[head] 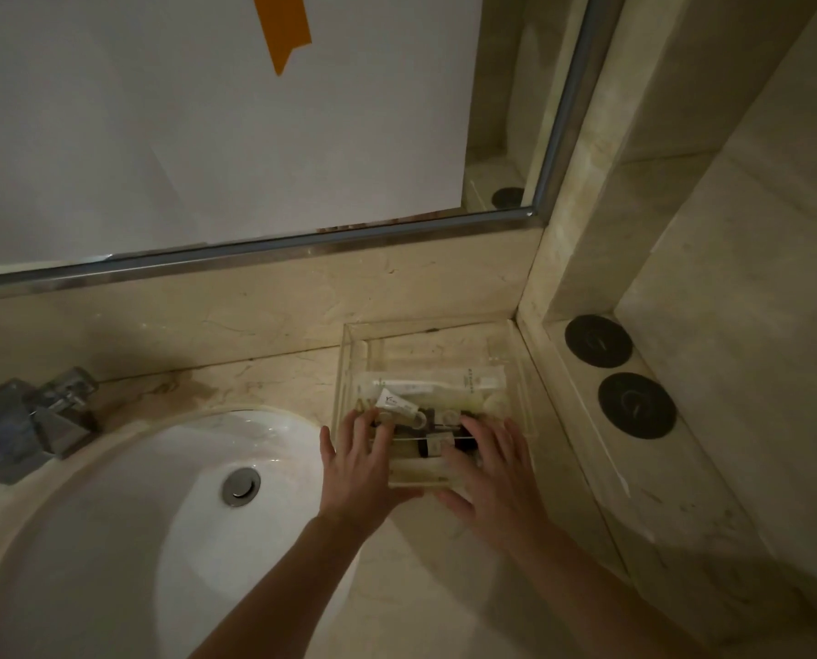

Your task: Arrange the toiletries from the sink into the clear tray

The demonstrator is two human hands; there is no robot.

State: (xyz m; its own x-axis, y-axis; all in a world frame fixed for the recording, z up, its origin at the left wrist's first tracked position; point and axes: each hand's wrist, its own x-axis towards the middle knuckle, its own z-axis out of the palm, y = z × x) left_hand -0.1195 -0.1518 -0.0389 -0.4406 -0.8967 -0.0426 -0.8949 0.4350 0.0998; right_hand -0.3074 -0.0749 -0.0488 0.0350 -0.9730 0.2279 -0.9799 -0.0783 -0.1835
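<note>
At the far left a metal tap (36, 420) stands on the desk (444, 587) behind the sink (88, 539). The white sink holds only its round drain plug (240, 486). Above, a mirror (207, 111) with a metal frame carries an orange strip of tape (283, 26).

Just right of the sink, the left hand (356, 473) lies flat, fingers straight and spread, over the near left corner of the tray (516, 354). Its fingertips reach the items inside, but it grips nothing.

The clear tray sits on the desk in the corner, against the back wall and beside the raised ledge (658, 468). Inside lie the toiletries: a long wrapped packet (435, 385) across the back, a small white tube (394, 404) in front of it, and some dark items (437, 437) near the front, too dim to name.

The right hand (490, 473) lies over the near right part of the tray, fingers straight and apart, holding nothing.

On the ledge to the right rest two dark round discs (598, 341), (637, 405), one behind the other.
</note>
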